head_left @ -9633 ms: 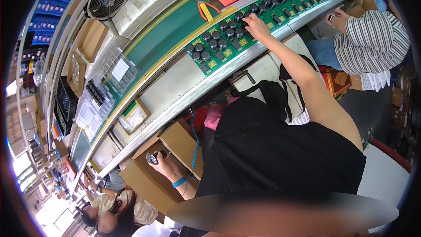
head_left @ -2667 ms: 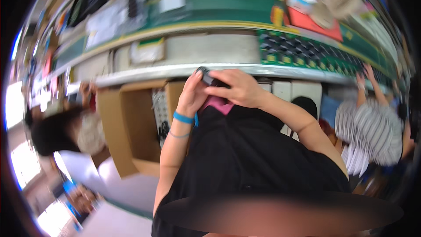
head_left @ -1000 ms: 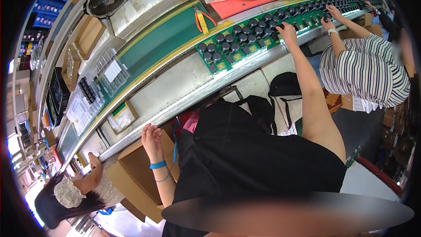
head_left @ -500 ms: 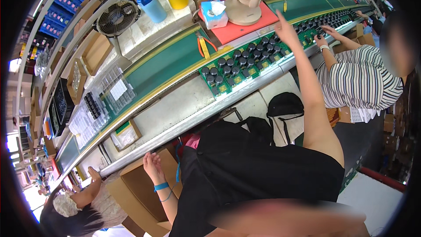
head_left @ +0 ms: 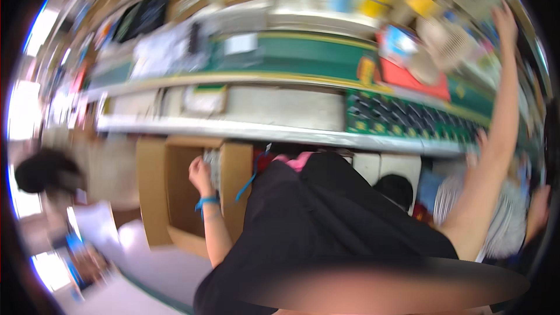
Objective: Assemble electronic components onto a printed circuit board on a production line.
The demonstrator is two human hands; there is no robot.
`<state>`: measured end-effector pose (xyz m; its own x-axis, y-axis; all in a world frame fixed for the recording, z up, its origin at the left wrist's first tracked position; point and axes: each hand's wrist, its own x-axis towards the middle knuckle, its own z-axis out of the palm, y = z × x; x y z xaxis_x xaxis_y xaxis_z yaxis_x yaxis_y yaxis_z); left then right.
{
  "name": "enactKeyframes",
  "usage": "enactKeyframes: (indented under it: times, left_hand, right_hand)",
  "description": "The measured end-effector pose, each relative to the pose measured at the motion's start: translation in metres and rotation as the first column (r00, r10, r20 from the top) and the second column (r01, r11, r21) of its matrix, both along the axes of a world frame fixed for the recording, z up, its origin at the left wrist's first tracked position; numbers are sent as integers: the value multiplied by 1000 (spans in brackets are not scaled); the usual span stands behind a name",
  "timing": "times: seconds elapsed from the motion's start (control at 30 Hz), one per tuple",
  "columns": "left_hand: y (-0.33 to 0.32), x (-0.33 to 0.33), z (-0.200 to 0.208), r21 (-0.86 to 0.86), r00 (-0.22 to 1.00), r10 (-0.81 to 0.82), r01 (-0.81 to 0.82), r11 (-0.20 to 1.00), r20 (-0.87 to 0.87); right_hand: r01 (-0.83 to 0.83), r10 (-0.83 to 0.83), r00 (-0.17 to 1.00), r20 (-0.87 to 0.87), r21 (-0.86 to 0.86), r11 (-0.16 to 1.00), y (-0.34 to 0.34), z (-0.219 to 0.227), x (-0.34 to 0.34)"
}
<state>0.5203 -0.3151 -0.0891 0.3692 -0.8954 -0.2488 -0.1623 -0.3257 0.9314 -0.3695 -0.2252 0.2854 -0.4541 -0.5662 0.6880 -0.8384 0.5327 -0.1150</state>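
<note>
1. Left hand (head_left: pixel 200 174) down inside the open cardboard box (head_left: pixel 175 198) at the near left, fingers curled, apparently around a small grey part; too blurred to name it or confirm the hold. Blue wristband (head_left: pixel 205 202) just below.
2. Half a second ago: same hand resting at the box's edge, not in it. Now reaching in, likely a pick of the next part from stock.
3. Right hand (head_left: pixel 503 18) raised far right, above the green conveyor belt (head_left: pixel 291 52), fingers spread apart, nothing in them. Earlier pressed on the row of dark circuit boards (head_left: pixel 408 118); now lifted off.
4. Whole view swung and smeared since then.
5. Co-worker in a striped shirt (head_left: pixel 501 221) at near right.
</note>
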Motion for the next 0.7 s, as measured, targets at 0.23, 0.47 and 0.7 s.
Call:
enactKeyframes:
  times: [0.23, 0.47, 0.7]
  left_hand:
    - [65, 86, -128, 235, 948, 97, -174, 956, 304]
    - [90, 83, -67, 340, 775, 161, -441, 831, 611]
    - [133, 94, 20, -3, 202, 74, -330, 944, 977]
  right_hand:
    - [-856, 707, 509, 491, 378, 354, -48, -155, 380]
    - [-967, 782, -2, 623, 196, -160, -75, -267, 594]
    - [-823, 796, -199, 572, 344, -453, -96, -297, 709]
